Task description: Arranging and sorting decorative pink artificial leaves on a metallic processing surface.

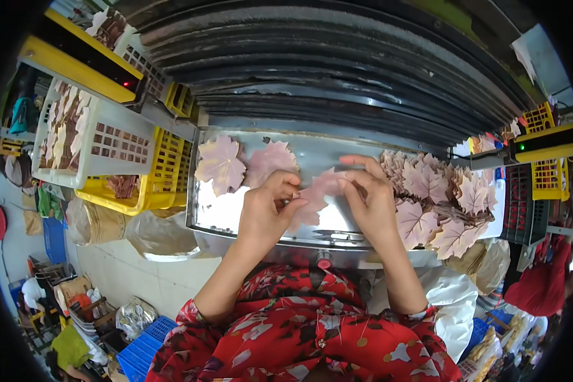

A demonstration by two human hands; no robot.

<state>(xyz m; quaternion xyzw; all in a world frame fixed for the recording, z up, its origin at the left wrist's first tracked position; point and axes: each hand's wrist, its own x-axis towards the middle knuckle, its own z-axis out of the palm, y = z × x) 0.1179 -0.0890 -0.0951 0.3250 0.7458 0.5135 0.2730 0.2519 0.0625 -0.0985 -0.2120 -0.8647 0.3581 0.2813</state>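
Observation:
Between my two hands is a pinkish, maple-shaped artificial leaf (316,202), held above the metal tray (223,213). My left hand (268,207) pinches its left side with thumb and forefinger. On its right side, my right hand (370,194) grips the edge with thumb and forefinger, the other fingers raised. Behind my left hand a second leaf (270,159) lies on the tray, partly covered, and a small stack of leaves (220,167) sits farther left. A large heap of leaves (426,184) lies just right of my right hand. Tweezers (340,236) rest along the tray's near edge.
A black ridged machine part (337,70) spans the far side above the tray. On the left, a white basket (121,143) full of leaves stands over a yellow crate (165,165). Yellow-and-black sensor bars (544,145) flank both ends. A dark crate (519,204) is at right.

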